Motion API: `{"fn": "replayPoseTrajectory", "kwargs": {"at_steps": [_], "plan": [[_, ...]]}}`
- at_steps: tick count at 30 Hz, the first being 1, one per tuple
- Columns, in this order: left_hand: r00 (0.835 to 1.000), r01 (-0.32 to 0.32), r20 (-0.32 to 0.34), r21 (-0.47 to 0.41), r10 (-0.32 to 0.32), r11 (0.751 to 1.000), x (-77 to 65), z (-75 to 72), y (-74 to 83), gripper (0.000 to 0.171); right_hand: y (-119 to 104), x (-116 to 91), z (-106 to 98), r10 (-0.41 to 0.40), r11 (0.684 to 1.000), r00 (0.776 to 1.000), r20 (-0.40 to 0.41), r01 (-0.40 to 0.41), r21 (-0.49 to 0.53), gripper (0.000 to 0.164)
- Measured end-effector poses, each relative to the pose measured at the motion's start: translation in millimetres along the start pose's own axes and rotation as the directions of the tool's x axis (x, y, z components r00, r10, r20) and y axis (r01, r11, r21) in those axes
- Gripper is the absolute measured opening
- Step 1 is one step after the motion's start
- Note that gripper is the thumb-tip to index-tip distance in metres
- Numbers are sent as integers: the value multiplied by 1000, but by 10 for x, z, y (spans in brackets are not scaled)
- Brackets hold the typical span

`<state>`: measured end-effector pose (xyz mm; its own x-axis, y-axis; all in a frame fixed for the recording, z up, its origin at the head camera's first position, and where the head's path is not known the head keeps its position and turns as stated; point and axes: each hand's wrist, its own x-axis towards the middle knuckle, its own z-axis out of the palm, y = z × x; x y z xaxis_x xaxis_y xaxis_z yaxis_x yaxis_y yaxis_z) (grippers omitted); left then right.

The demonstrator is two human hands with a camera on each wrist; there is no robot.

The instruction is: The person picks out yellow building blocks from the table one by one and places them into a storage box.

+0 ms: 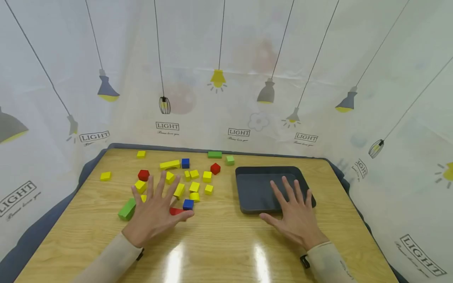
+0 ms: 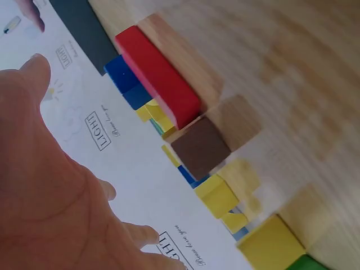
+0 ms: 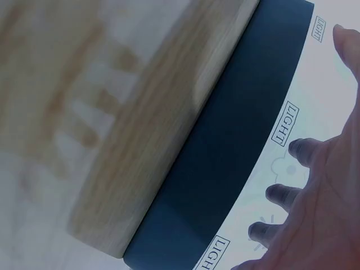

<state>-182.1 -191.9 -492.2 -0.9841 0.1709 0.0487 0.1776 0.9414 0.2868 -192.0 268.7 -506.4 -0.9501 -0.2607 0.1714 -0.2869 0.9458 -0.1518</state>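
Note:
My left hand (image 1: pixel 155 210) hovers with fingers spread over the near side of a scatter of toy blocks, holding nothing. Around it lie a green block (image 1: pixel 127 209), a blue cube (image 1: pixel 188 204) and a partly covered red block (image 1: pixel 176 211). In the left wrist view the red block (image 2: pixel 160 79) appears long, beside a brown block (image 2: pixel 201 148) and a yellow block (image 2: pixel 271 243). Fingers spread and empty, my right hand (image 1: pixel 295 220) is above the near right part of a dark tray (image 1: pixel 247 209). The tray's side wall (image 3: pixel 208 152) fills the middle of the right wrist view.
Several yellow cubes (image 1: pixel 207 177) lie left of the tray, with red polyhedral blocks (image 1: pixel 215 169) among them. A green bar (image 1: pixel 214 155) and a light green cube (image 1: pixel 230 160) are near the far edge of the wooden table (image 1: pixel 226 243). A printed white curtain (image 1: pixel 212 114) surrounds the table.

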Motion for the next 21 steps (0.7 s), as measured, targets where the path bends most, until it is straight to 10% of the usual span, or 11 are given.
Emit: {"fn": "replayPoseTrajectory", "kwargs": {"at_steps": [21], "plan": [[999,-34,-37,-2,34,999,122,37,220,115,265,301,-94,71,996,997,-34,-69,56,100]]}}
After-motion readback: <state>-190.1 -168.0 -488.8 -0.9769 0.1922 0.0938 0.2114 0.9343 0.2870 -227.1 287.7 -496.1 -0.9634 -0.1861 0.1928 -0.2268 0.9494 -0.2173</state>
